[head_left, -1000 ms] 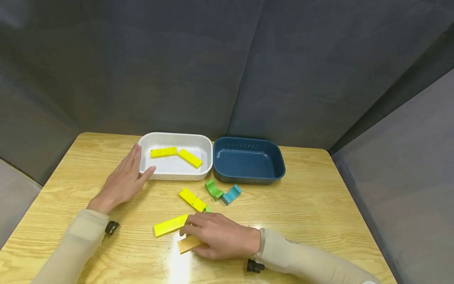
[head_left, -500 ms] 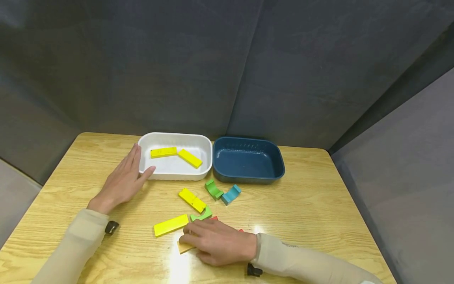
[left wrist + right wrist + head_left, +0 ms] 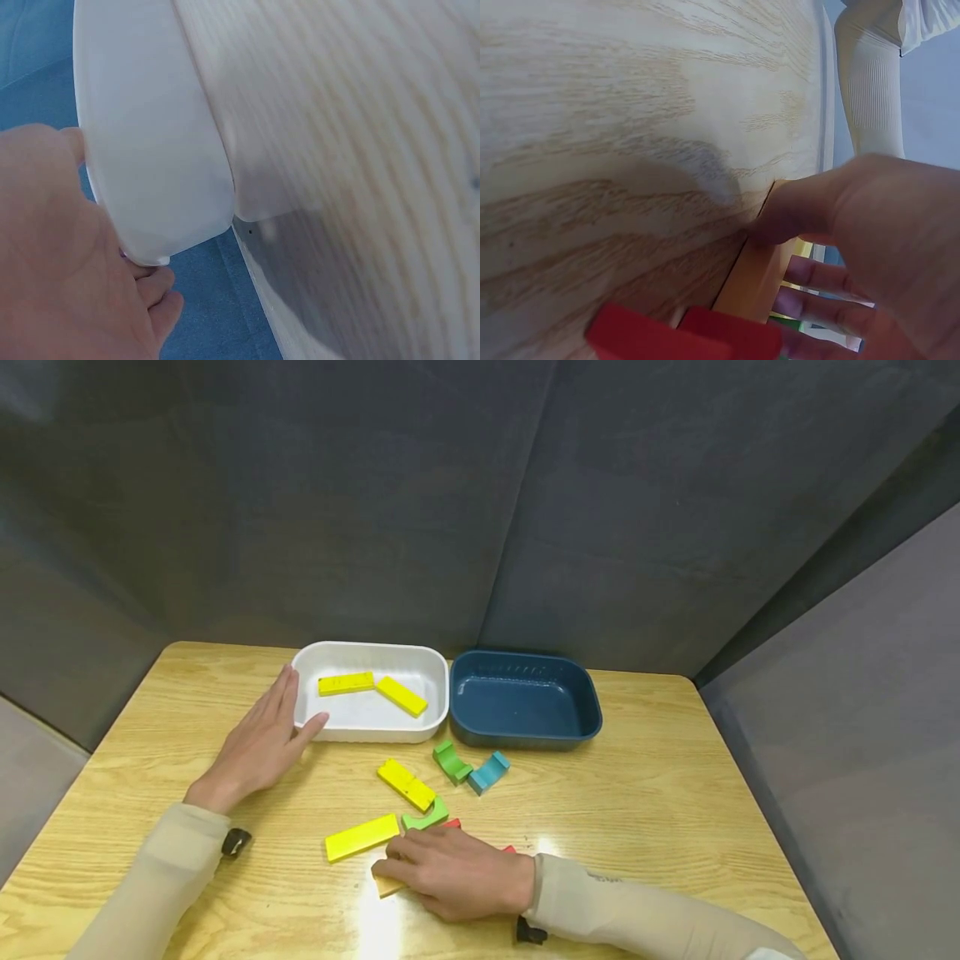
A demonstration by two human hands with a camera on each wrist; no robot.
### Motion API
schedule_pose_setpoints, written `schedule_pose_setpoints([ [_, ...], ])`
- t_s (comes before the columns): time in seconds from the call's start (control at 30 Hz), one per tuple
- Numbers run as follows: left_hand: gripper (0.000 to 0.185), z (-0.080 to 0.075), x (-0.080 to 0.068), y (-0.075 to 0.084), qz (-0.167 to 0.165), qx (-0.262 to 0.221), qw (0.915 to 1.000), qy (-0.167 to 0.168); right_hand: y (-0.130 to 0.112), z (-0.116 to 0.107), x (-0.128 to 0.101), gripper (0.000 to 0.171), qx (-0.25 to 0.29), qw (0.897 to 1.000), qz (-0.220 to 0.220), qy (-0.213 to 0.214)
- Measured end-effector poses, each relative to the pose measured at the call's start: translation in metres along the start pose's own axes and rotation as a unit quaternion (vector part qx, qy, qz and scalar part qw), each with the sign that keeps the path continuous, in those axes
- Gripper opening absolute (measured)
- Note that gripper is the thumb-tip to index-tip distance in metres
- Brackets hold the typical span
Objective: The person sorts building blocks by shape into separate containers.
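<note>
The right hand point(image 3: 457, 877) lies near the counter's point(image 3: 675, 793) front edge, its fingers point(image 3: 817, 274) curled over a plain wooden block point(image 3: 388, 885) and pinching it against the surface. A red block point(image 3: 682, 330) sits just beside it. The left hand point(image 3: 258, 743), fingers straight, rests against the white tray's point(image 3: 330, 727) left end. That tray holds two yellow blocks point(image 3: 372, 687). No writing is legible anywhere.
</note>
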State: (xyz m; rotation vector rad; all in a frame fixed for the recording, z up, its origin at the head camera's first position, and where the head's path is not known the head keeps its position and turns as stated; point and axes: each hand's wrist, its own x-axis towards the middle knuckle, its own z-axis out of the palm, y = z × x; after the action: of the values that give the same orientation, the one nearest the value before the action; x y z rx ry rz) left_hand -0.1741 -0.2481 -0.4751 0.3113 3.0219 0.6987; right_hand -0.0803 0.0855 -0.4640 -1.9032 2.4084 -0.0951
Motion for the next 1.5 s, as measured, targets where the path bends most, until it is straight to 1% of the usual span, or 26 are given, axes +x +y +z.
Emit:
schedule_pose_setpoints([
  [0.5,0.098,0.000,-0.001,0.001,-0.002,0.003,1.0000,-0.003,-0.002,-0.001,0.002,0.027,-0.014,1.000,0.003,0.001],
  [0.7,0.098,0.000,0.000,-0.001,-0.001,0.005,1.0000,-0.002,-0.001,-0.001,0.002,0.028,-0.014,1.000,0.002,-0.001],
  [0.87,0.097,0.001,0.001,-0.001,0.002,0.000,1.0000,-0.005,0.000,0.000,0.002,0.024,-0.018,1.000,0.000,0.007],
  [1.03,0.096,0.002,0.000,0.000,0.004,-0.005,1.0000,-0.002,-0.001,-0.001,0.001,0.022,-0.028,0.999,-0.002,0.018],
  [1.17,0.097,0.003,0.000,-0.001,0.007,-0.006,1.0000,0.003,-0.002,-0.003,0.000,0.020,-0.025,0.999,0.000,0.020],
  [1.23,0.096,0.004,0.001,-0.001,0.008,-0.007,0.9999,0.005,-0.002,-0.005,0.000,0.021,-0.019,1.000,0.003,0.018],
  [1.5,0.097,0.004,-0.002,-0.001,0.002,-0.007,1.0000,0.004,0.002,-0.015,0.000,0.036,0.018,1.000,0.010,0.000],
])
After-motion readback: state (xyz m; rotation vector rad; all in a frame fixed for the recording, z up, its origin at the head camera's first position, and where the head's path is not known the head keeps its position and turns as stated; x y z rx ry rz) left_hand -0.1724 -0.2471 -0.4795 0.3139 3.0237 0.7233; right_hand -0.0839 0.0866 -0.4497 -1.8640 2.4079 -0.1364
